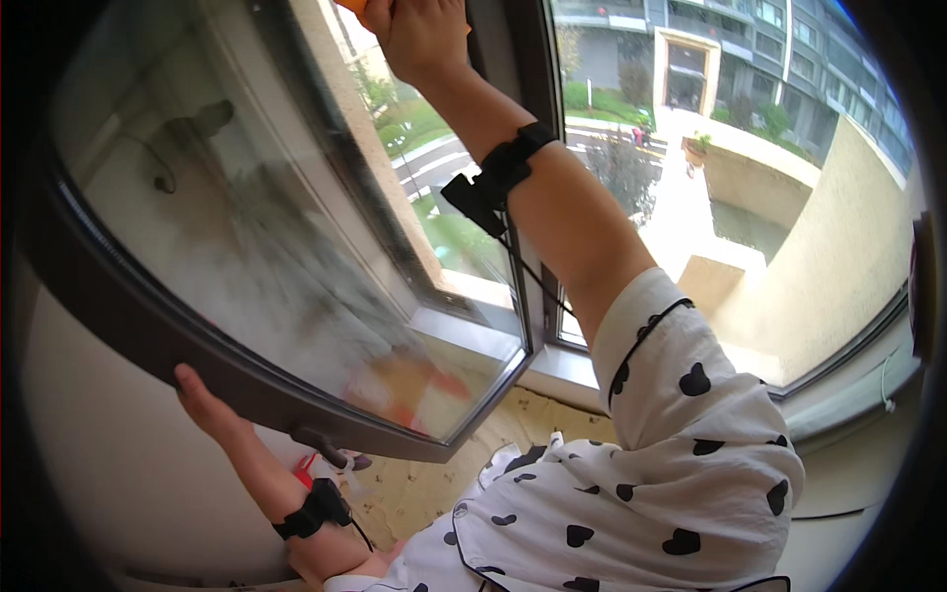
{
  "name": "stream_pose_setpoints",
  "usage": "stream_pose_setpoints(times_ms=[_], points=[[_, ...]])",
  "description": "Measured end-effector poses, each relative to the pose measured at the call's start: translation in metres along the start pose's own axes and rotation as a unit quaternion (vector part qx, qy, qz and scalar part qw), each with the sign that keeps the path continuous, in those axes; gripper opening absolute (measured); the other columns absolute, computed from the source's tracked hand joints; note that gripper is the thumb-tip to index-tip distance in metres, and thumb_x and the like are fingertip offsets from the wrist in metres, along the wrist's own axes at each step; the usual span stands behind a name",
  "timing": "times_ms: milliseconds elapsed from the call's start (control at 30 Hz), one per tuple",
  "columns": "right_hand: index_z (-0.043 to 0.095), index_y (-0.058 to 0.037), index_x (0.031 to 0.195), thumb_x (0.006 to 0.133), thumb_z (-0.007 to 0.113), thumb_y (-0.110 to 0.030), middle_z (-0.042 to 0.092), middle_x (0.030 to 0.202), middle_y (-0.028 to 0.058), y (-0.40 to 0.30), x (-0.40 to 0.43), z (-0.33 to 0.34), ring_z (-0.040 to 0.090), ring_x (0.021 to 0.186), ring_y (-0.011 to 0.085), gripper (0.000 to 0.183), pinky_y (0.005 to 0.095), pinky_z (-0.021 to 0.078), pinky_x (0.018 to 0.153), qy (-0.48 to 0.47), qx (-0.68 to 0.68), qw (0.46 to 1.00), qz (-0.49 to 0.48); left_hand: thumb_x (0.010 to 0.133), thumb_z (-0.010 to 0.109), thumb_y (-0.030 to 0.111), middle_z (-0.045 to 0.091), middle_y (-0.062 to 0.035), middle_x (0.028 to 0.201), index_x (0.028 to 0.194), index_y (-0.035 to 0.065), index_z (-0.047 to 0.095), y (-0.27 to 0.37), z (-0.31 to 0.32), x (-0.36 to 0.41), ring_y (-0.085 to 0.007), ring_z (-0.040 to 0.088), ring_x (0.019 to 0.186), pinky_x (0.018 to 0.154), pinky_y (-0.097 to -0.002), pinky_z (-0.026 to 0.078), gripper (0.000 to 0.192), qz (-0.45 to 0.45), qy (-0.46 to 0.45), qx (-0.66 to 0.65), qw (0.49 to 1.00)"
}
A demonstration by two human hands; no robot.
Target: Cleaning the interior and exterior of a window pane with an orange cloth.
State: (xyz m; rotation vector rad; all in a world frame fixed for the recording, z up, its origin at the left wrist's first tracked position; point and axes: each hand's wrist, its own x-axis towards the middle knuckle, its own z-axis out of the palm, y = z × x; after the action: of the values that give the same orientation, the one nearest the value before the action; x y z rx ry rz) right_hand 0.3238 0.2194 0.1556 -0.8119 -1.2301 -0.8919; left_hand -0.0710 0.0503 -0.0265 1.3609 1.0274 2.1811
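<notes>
My left hand (207, 403) grips the dark frame of an open window sash (244, 399) from its outer edge, the thumb on the near face and the other fingers hidden behind. The sash handle (322, 444) sticks out to the right of that hand. High up, my right hand (425, 33) is held over an orange object (354, 6), which shows at both sides of the hand and is partly cut off by the picture's top edge. Whether it is a cloth or a sponge cannot be told. Reflections and a cloudy look cover the sash glass (281, 244).
A dark fixed window frame (544, 74) stands right of my raised arm, above a light sill (566, 366). Patterned yellow fabric (414, 488) lies below the sash. A red item (305, 471) is near the handle. Black straps with cables circle both forearms. Outside are a road and buildings.
</notes>
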Motion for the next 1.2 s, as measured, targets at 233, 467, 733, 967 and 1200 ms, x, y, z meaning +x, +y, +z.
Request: stream_pose_setpoints(times_ms=[233,467,733,967,1200], points=[[0.043,0.0067,0.142,0.098,0.048,-0.036,0.047,0.142,0.0278,0.044,-0.081,-0.014,0.037,0.139,0.0407,0.061,0.048,0.0204,0.12,-0.042,0.002,0.999,0.032,0.095,0.053,0.06,0.058,-0.0174,0.132,0.137,-0.0059,0.048,0.008,0.009,-0.004,-0.029,0.058,0.12,0.101,-0.041,0.048,0.078,0.004,-0.032,-0.005,0.999],[0.044,0.0059,0.141,0.096,0.052,-0.032,0.045,0.141,0.0296,0.051,-0.091,-0.016,0.038,0.138,0.043,0.059,0.0509,0.0241,0.118,-0.057,-0.004,0.998,0.001,0.095,0.052,0.059,0.056,-0.0165,0.134,0.14,-0.0041,0.046,0.012,0.001,-0.006,-0.0282,0.054,0.126,0.106,-0.0406,0.043,0.078,-0.019,-0.043,-0.017,0.999],[0.053,0.0023,0.129,0.091,0.054,-0.026,0.057,0.127,0.0232,0.03,-0.146,-0.022,0.05,0.123,0.0423,0.048,0.0506,0.0314,0.113,0.015,0.036,0.997,0.064,0.094,0.06,0.055,0.061,-0.0155,0.127,0.134,-0.0048,0.049,0.011,0.005,-0.01,-0.0267,0.061,0.114,0.098,-0.0372,0.049,0.073,-0.01,0.031,0.002,0.999],[0.049,-0.0066,0.141,0.097,0.041,-0.035,0.045,0.143,0.0212,-0.047,-0.116,-0.018,0.045,0.128,0.0411,0.053,0.0472,0.0318,0.109,0.061,0.11,0.966,0.227,0.096,0.062,0.041,0.053,-0.0135,0.137,0.141,-0.0036,0.043,0.023,0.017,-0.01,-0.0233,0.055,0.121,0.104,-0.033,0.043,0.066,-0.013,0.025,0.0,1.0],[0.05,-0.008,0.141,0.095,0.053,-0.023,0.048,0.142,0.0194,-0.189,-0.034,-0.036,0.043,0.131,0.0385,0.048,0.047,0.0305,0.113,-0.052,0.231,0.97,0.052,0.096,0.061,0.047,0.052,-0.0116,0.137,0.142,-0.0041,0.042,0.018,0.012,-0.008,-0.0216,0.05,0.126,0.109,-0.0322,0.036,0.071,0.036,-0.015,0.024,0.999]])
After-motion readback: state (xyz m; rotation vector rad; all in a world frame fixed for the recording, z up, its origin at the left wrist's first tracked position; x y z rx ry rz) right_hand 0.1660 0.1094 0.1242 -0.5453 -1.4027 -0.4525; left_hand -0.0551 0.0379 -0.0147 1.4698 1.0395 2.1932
